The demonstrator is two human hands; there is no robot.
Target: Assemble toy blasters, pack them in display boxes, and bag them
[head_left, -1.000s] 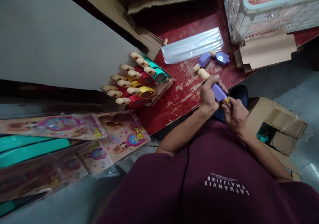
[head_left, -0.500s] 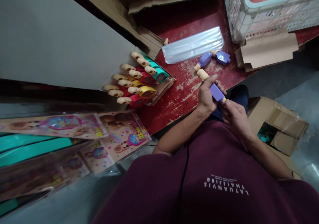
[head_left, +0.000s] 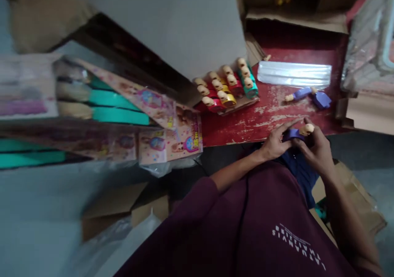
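Observation:
Close to the front edge of the red table, a purple toy with a beige animal-shaped end is held between my hands. My left hand grips its purple part from the left side. My right hand closes round the beige end, with the thumb below it. Beyond them on the table lie two more purple toys, one flat and one angled. Behind these is a stack of clear plastic sleeves. Red, yellow and green toys with beige heads stand in rows to the left.
A white basket and folded brown cardboard are at the right. Printed packages and packed green toys lie at the left. An open carton sits on the floor, lower left.
The view has swung, so the table items appear farther right. The purple toy has been turned, its beige end now pointing right, and my right hand has moved up to that end.

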